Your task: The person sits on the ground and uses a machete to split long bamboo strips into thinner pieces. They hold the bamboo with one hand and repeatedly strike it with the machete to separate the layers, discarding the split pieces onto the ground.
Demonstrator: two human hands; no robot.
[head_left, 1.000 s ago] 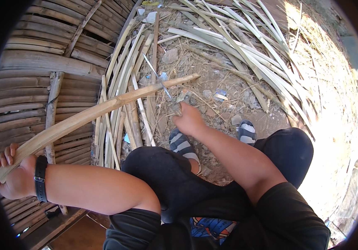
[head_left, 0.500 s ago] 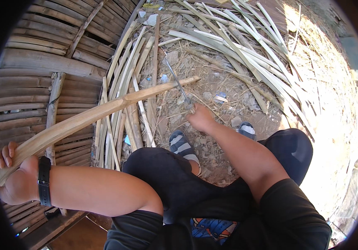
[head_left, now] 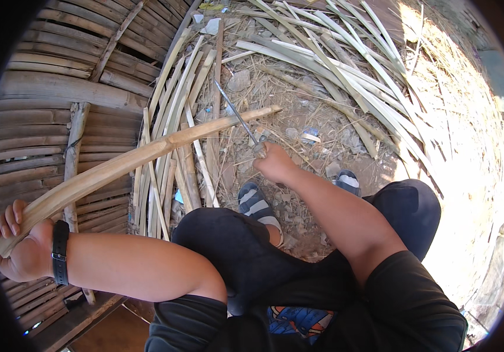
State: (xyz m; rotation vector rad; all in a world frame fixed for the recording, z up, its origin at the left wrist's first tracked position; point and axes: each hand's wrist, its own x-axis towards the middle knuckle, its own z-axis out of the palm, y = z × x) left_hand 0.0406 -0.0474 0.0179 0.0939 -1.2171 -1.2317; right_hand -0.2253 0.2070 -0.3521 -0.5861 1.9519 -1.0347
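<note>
A long split bamboo strip (head_left: 126, 161) slants from the lower left up to the middle of the view. My left hand (head_left: 24, 234) grips its near, thick end, with the fingers wrapped round it. My right hand (head_left: 275, 163) is closed on the handle of a long, thin-bladed knife (head_left: 237, 112). The blade points up and to the left and crosses the strip a short way from its far end. Whether the edge touches the strip or bites into it, I cannot tell.
Several pale bamboo strips (head_left: 173, 117) lie beside the slatted bamboo wall (head_left: 35, 132) on the left. Another loose heap of strips (head_left: 346, 79) spreads across the far right. Straw and scraps litter the dirt ground (head_left: 299, 217) around my sandalled feet (head_left: 256, 202).
My right hand and the knife have shifted slightly left along the bamboo strip, away from its far tip. The left hand and the strip have barely moved.
</note>
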